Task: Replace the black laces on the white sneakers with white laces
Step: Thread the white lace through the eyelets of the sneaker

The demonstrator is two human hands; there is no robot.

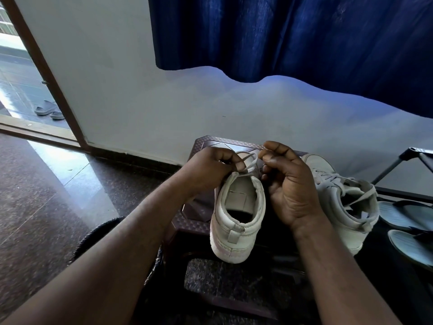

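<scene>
A white sneaker (236, 214) stands heel toward me on a dark plastic stool (194, 221). My left hand (210, 170) pinches a white lace (249, 161) at the top of its tongue. My right hand (288, 184) pinches the other strand of that lace just right of the tongue. A second white sneaker (339, 198), laced in white, lies to the right on the stool, partly hidden by my right hand. No black lace shows.
A dark rack (403, 160) with grey-blue sandals (407, 216) stands at the right. A blue curtain (293, 36) hangs over the white wall behind. Polished stone floor lies to the left, and an open door (46, 73) shows slippers (49, 110) outside.
</scene>
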